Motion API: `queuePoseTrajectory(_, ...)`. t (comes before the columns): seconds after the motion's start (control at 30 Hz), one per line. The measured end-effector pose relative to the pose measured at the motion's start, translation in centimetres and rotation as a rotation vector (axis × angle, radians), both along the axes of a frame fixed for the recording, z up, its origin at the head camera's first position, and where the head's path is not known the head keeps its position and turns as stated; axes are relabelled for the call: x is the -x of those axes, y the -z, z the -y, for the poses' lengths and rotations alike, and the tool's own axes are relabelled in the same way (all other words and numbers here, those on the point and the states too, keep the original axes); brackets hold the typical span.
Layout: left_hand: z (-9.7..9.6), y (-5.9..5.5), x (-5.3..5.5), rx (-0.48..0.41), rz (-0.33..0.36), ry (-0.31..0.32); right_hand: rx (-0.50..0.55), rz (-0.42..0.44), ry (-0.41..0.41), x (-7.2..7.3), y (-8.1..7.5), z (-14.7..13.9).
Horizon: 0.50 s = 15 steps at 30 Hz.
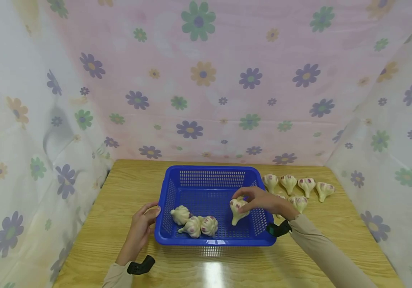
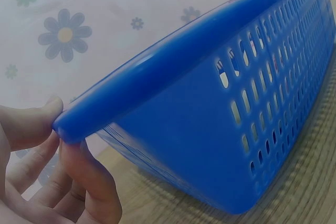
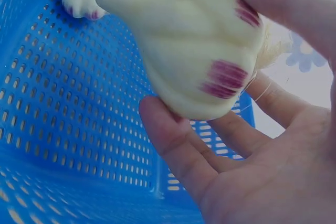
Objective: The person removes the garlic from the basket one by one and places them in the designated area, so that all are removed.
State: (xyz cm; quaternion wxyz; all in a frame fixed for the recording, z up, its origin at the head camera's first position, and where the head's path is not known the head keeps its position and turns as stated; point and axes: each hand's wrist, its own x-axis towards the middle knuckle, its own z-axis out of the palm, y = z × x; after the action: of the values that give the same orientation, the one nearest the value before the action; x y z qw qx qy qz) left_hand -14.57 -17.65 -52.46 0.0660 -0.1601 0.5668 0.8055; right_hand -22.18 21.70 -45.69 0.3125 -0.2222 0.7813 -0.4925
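A blue plastic basket with slotted walls stands on the wooden table. At its left rim my left hand pinches the edge between thumb and fingers, which the left wrist view shows close up. My right hand holds a garlic bulb over the right part of the basket, its stem pointing down. In the right wrist view, thumb and fingers grip that bulb, cream with purple streaks. Three other garlic bulbs lie together inside the basket at the front left.
Right of the basket, several garlic bulbs lie in rows on the table, some partly hidden by my right hand and forearm. Flower-printed cloth hangs behind the table and along both sides.
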Motion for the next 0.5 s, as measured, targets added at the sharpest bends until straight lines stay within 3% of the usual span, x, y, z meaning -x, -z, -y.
queuePoseTrajectory(0.5, 0.0, -0.3, -0.2, 0.018, 0.017, 0.003, 0.000, -0.009, 0.093, -0.8, -1.2, -2.0)
